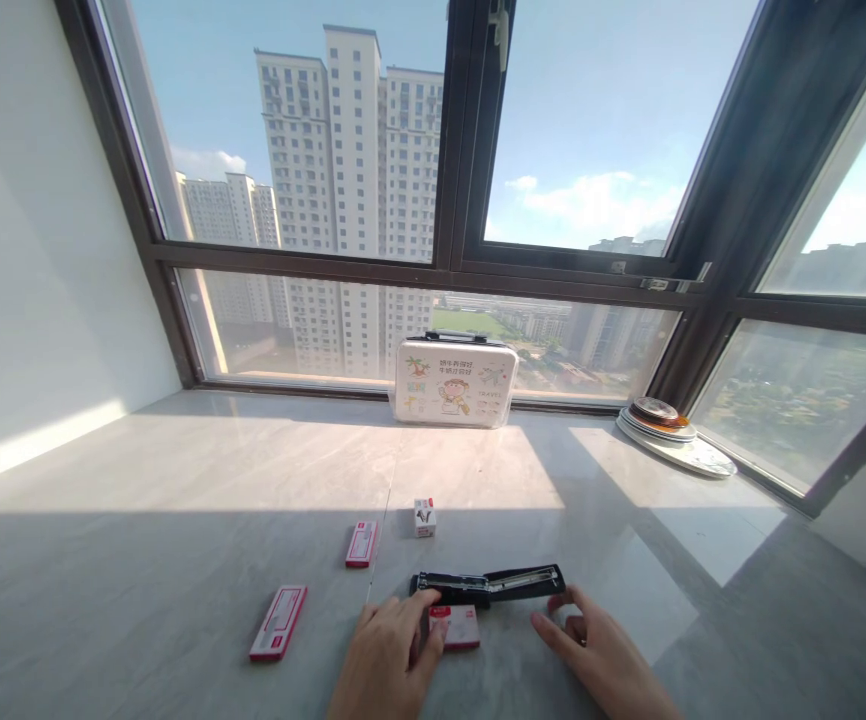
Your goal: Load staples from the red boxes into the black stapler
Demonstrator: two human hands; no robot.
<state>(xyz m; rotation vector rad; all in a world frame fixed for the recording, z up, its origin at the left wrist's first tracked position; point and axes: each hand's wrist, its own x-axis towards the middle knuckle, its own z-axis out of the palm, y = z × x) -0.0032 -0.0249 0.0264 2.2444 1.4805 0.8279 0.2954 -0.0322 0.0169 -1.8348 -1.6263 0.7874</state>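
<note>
A black stapler lies opened out flat on the grey marble sill, its metal channel facing up. My left hand rests its fingertips on the stapler's left end, with the thumb over a small red and white staple box just below it. My right hand touches the stapler's right end with curled fingers. Two more red and white staple boxes lie to the left, one nearer me and one farther off. A tiny white box stands behind the stapler.
A white tin case with cartoon print stands against the window at the back. A stack of plates sits in the right corner. Dark window frames surround the sill, and a white wall closes the left side.
</note>
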